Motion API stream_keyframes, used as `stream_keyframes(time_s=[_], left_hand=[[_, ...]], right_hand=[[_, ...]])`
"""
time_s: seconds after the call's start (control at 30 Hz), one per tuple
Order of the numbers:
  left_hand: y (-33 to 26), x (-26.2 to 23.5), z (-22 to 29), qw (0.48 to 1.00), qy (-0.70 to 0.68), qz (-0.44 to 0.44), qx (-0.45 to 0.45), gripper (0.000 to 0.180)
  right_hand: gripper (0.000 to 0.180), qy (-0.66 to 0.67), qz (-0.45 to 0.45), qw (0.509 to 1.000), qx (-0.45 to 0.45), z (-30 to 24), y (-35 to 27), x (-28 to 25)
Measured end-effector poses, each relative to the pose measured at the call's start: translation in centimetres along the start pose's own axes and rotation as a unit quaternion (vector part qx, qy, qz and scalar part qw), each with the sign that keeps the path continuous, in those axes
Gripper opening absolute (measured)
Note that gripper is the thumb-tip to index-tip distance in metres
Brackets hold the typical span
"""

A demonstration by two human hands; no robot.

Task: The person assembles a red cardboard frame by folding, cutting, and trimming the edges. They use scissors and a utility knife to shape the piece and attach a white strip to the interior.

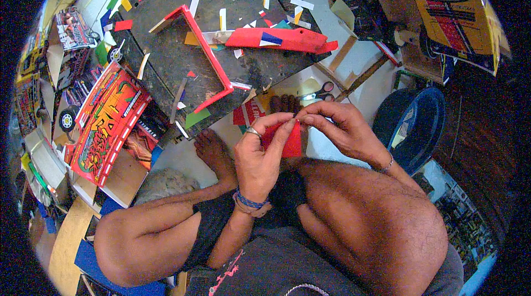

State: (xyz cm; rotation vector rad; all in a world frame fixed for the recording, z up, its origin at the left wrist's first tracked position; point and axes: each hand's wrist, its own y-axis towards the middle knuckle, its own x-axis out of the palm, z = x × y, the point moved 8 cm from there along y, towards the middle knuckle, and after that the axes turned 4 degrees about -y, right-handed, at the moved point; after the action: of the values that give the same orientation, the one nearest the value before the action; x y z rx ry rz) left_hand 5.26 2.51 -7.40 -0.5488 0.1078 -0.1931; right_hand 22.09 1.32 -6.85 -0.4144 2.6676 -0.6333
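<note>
A small red sheet [291,142] is held over my lap, between my knees. My left hand [260,155], with a ring and a blue wristband, pinches its upper edge between thumb and fingers. My right hand [348,130] is closed in a pinch close to the left fingertips, at the sheet's top corner. Whatever lies between the right fingertips is too small to make out. Beyond my hands, a thin red angled frame [207,55] lies on the dark board. Across from it rests a long red shaped piece [276,39] bearing a blue and white patch.
Coloured scraps are scattered over the dark board [182,91]. Scissors [322,92] lie just past my right hand. A dark blue basin [409,124] stands at right. Left of me is a toy truck body with a bright orange-red painted panel [110,130].
</note>
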Motion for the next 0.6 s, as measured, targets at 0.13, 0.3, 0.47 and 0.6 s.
stream_keyframes(time_s=[0.13,0.3,0.47,0.6], left_hand=[[-0.01,0.02,0.09,1.000,-0.007,-0.002,0.005,0.016],[-0.01,0.00,0.17,1.000,0.001,0.004,0.018,0.015],[-0.04,-0.04,0.18,1.000,0.017,0.004,0.016,0.015],[-0.06,-0.07,0.42,0.999,0.037,0.003,0.025,0.015]], right_hand=[[0.020,0.017,0.003,1.000,0.003,-0.18,0.05,-0.07],[0.020,0.014,0.016,1.000,-0.009,-0.43,0.12,-0.22],[0.019,-0.007,0.029,0.999,-0.025,-0.58,0.20,-0.30],[0.018,-0.018,0.030,0.999,-0.023,-0.46,0.26,-0.32]])
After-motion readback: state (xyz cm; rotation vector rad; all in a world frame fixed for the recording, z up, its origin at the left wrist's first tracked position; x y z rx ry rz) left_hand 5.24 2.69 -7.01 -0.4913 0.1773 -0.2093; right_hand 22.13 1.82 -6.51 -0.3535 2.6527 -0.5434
